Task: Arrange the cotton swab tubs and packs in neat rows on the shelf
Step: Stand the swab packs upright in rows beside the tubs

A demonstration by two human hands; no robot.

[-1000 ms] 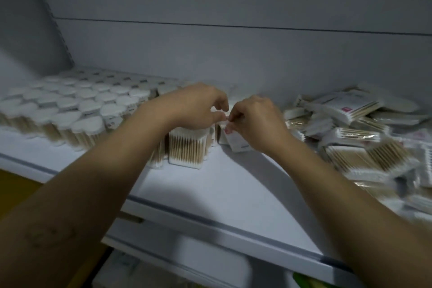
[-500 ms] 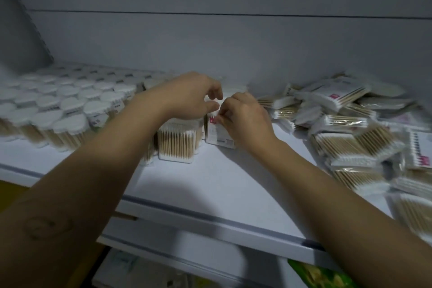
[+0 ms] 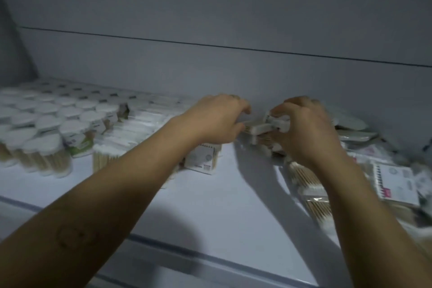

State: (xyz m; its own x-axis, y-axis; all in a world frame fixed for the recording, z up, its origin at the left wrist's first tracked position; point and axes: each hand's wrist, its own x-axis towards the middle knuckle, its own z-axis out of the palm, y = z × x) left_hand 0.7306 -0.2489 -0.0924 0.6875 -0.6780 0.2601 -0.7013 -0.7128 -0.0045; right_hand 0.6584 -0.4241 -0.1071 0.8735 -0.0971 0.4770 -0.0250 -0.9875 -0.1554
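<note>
Round cotton swab tubs (image 3: pixel 44 128) with white lids stand in rows on the left of the white shelf (image 3: pixel 222 213). To their right stands a row of flat swab packs (image 3: pixel 203 158) on edge. A loose heap of swab packs (image 3: pixel 395 180) lies on the right. My right hand (image 3: pixel 304 128) grips a few packs (image 3: pixel 268 126) at the heap's left end, lifted a little off the shelf. My left hand (image 3: pixel 217 119) reaches across with curled fingers and touches the left end of those same packs. The picture is blurred by motion.
The grey back wall (image 3: pixel 233 72) rises right behind the hands. The shelf's front edge (image 3: pixel 163 245) runs across the lower part of the view. A bare strip of shelf lies between the standing row and the heap.
Both hands have left the standing pack by the row and moved right and back to the heap. My right hand has taken hold of a few packs there.
</note>
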